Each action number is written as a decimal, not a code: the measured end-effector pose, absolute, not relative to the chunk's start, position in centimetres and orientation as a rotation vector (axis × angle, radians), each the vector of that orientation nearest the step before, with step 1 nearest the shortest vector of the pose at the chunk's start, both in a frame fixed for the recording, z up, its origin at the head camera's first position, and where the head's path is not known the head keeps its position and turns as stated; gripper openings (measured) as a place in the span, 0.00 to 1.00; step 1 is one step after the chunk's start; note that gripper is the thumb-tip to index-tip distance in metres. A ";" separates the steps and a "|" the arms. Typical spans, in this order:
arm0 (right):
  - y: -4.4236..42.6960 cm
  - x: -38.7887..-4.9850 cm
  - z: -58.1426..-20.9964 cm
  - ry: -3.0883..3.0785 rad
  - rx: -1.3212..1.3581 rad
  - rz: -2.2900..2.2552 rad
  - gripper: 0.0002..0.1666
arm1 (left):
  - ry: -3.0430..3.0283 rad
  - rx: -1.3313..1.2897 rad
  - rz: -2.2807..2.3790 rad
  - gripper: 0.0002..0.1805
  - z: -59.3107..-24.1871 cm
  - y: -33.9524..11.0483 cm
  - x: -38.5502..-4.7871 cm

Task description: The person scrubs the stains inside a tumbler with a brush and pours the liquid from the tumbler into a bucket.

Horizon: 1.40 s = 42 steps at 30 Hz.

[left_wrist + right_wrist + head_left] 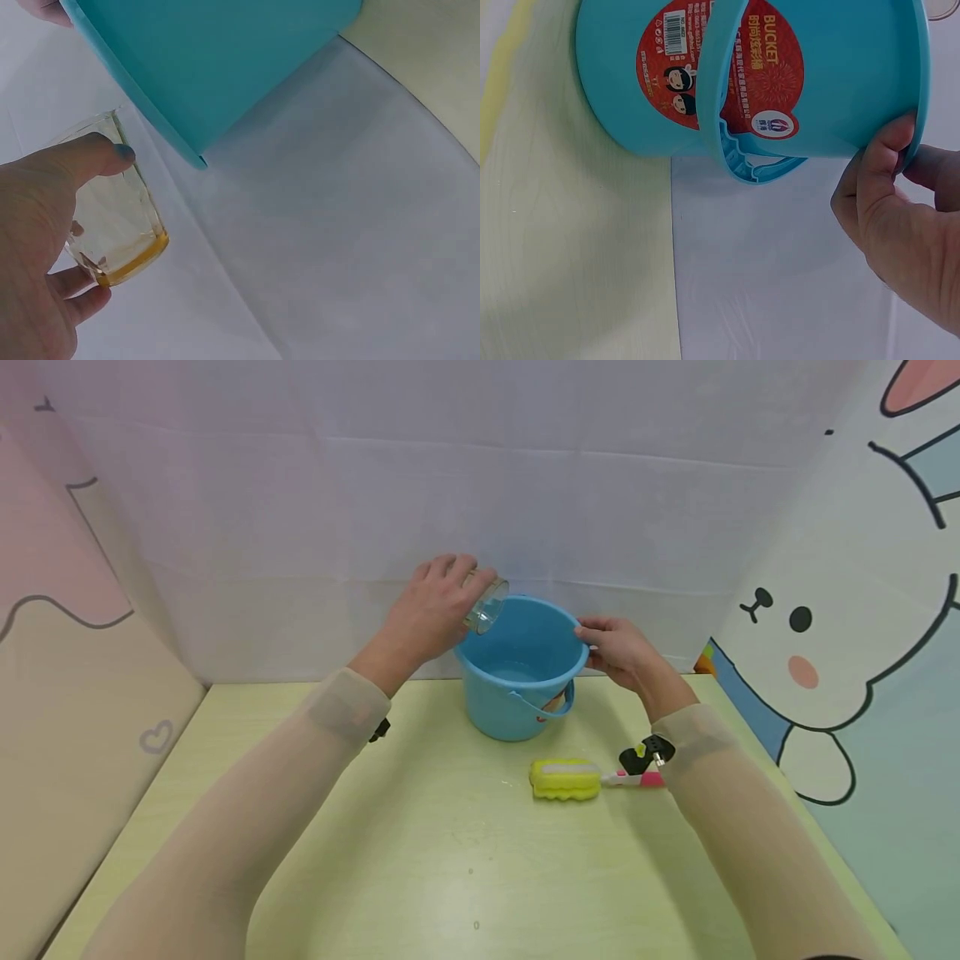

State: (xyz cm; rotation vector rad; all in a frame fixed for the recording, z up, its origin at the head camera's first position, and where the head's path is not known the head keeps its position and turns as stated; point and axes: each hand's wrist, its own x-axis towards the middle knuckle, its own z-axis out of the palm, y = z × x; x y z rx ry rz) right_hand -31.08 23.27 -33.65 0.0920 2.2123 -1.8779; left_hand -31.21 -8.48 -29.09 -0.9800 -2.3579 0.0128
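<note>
My left hand [438, 606] grips a clear glass cup [489, 607], tilted with its mouth toward the bucket at the rim's left side. In the left wrist view the glass [120, 210] has an amber tint along its base, and the thumb lies along its side. My right hand [618, 652] pinches the right rim of the blue bucket [495, 702], which stands upright at the back of the table. A little clear liquid seems to lie on the bucket's bottom. The bucket's handle [739, 161] hangs down in front of a red label [769, 75].
A yellow sponge brush [566, 779] with a pink and white handle [637, 779] lies in front of the bucket, partly under my right forearm. Small wet drops spot the pale table [450, 860]. A white cloth [375, 510] hangs right behind the bucket.
</note>
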 end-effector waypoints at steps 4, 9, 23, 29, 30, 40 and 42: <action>23.3 -31.1 -33.7 2.213 0.090 -1.878 0.33 | -2.350 -0.990 0.032 0.33 -29.1 -8.4 -31.1; 23.4 -31.2 -33.6 2.214 0.091 -1.874 0.33 | -2.331 -1.002 0.089 0.28 -29.1 -8.2 -30.9; 23.4 -31.2 -33.7 2.220 0.099 -1.865 0.33 | -2.227 -1.016 0.227 0.24 -29.4 -7.8 -30.7; 23.4 -31.1 -33.7 2.219 0.104 -1.869 0.33 | -2.268 -0.999 0.122 0.26 -29.5 -7.9 -30.8; 23.3 -31.1 -33.7 2.219 0.104 -1.870 0.33 | -2.282 -0.992 0.092 0.27 -29.5 -7.9 -30.8; 23.5 -31.1 -33.6 2.214 0.104 -1.873 0.33 | -2.489 -0.868 -0.209 0.47 -29.2 -8.2 -30.0; 23.5 -31.1 -33.6 2.215 0.106 -1.872 0.33 | -2.511 -0.845 -0.296 0.48 -29.2 -8.3 -29.8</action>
